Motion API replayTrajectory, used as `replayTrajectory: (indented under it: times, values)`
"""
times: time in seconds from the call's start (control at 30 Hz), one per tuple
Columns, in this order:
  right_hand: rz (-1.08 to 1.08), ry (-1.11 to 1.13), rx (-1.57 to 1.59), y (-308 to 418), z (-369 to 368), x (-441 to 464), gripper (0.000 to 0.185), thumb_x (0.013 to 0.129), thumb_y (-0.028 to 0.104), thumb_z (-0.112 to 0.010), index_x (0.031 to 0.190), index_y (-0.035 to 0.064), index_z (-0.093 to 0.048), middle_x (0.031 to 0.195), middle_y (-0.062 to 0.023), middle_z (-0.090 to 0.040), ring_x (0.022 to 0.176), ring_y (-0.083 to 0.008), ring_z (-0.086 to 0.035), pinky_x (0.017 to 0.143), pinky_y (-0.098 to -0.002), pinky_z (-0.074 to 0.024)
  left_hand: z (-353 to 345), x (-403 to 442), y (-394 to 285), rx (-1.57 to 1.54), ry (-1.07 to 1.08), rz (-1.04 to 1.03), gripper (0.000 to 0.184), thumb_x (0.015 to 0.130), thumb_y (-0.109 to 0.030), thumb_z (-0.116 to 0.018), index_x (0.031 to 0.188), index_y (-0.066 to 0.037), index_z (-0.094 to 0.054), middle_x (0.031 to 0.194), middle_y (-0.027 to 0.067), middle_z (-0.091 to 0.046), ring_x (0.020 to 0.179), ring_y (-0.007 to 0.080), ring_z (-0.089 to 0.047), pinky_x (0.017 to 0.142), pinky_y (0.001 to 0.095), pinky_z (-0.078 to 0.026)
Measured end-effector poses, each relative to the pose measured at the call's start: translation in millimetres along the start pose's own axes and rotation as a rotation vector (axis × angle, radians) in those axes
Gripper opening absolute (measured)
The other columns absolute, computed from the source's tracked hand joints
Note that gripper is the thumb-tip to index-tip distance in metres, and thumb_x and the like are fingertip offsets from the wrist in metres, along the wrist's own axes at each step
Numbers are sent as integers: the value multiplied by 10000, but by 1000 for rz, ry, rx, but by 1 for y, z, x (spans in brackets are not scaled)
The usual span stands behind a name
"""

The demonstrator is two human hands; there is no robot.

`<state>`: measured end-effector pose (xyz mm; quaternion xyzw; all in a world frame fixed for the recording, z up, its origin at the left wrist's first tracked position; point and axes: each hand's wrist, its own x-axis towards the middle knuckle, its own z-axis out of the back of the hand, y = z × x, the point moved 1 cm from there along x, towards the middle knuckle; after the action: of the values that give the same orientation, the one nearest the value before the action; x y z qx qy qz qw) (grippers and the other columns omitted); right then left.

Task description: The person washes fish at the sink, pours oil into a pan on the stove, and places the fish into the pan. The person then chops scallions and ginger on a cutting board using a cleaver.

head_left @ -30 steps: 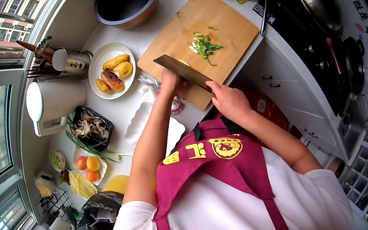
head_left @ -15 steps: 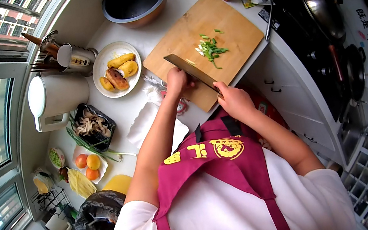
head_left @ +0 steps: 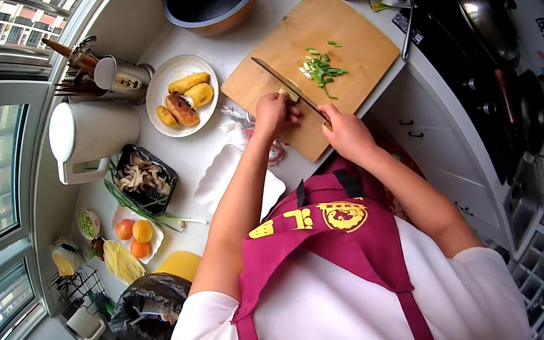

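My right hand [head_left: 347,135] is closed round the handle of a kitchen knife [head_left: 287,85]. The blade stands nearly on edge over the wooden cutting board [head_left: 366,44], pointing to the far left. Beside the blade, my left hand [head_left: 273,113] has its fingers bent round a small pale-yellow piece [head_left: 288,94]; it could be ginger, but fingers cover part of it. Chopped green onion [head_left: 323,72] lies on the board, on the other side of the blade from my left hand.
Left of the board are a plate [head_left: 202,120] of yellow and brown pieces, a white pitcher [head_left: 98,131], a black tray of mushrooms [head_left: 144,176] and a white dish [head_left: 207,194]. A dark basin [head_left: 217,25] stands behind. The stove with a lidded pan [head_left: 484,16] is at right.
The knife has turned from showing its flat side to standing nearly on edge. The pale-yellow piece now shows at my left fingertips. The whole view has shifted slightly.
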<state>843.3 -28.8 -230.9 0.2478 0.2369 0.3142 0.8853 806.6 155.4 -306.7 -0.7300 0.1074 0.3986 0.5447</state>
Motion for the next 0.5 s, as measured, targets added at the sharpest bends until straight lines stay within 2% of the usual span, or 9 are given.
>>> replayTrajectory:
  times: [0.03,0.13,0.17,0.5]
  values:
    - [25,-5,1,-2,6,-8,362,836,145,-562,1180,76,-472,774,-205,-640,728,-379,-632,638,-477,-501,0,-2,-4,-20,7,46,222,907,-59,-408,895,62,-594,678,141,-641,467,204,-600,412,316,-485]
    - [2,106,-90,3,24,-42,362,836,136,-562,1181,77,-471,771,-201,-640,723,-377,-632,634,-479,-501,1,-4,-4,0,28,-40,233,912,-59,-386,904,44,-595,677,134,-643,463,197,-595,414,299,-481]
    - [-80,168,-79,3,29,-48,341,847,149,-575,1168,84,-481,833,-193,-643,786,-380,-621,670,-472,-485,-2,-10,-9,51,-22,-1,245,915,-63,-371,908,28,-599,675,131,-645,465,189,-597,416,288,-477]
    - [-86,185,-69,4,38,-58,356,839,141,-575,1171,76,-462,809,-176,-651,755,-366,-633,643,-477,-499,1,-3,-2,2,13,2,259,922,-81,-372,906,14,-612,661,118,-638,458,176,-597,401,282,-463]
